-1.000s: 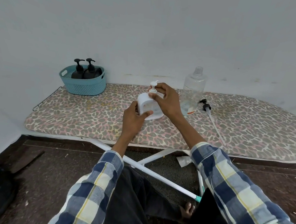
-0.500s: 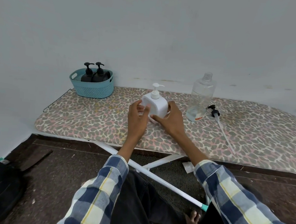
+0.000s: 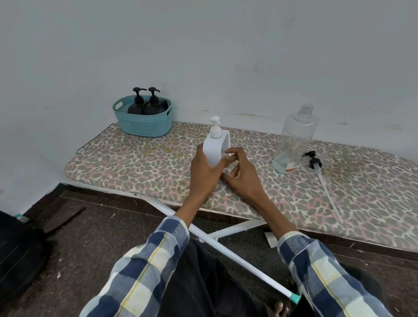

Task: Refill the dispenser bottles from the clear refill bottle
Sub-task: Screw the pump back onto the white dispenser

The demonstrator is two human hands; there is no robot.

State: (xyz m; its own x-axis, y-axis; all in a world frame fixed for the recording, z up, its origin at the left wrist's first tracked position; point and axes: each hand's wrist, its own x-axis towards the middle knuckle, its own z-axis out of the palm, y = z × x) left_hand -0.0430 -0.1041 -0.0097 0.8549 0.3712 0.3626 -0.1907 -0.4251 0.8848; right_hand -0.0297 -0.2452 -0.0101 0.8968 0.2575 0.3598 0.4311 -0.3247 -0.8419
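Teal basket [image 3: 144,125] at board's 10 o'clock corner, two black pump bottles [image 3: 145,105] inside. White dispenser bottle [image 3: 213,147] upright at board centre. Left hand [image 3: 206,169] grips its body, fingers curled round. Right hand [image 3: 242,176] at 4 o'clock of bottle, fingers bent, touching its base; grip unclear. Clear refill bottle [image 3: 296,139] at 3 o'clock, uncapped, upright. Loose black pump [image 3: 315,163] lies beside it on ironing board [image 3: 374,184].

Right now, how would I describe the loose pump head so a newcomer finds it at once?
On the leopard-print ironing board, look right of the clear refill bottle. The loose pump head lies flat beside its base, black-capped with a long pale tube trailing toward the near edge, the only pump not on a bottle.
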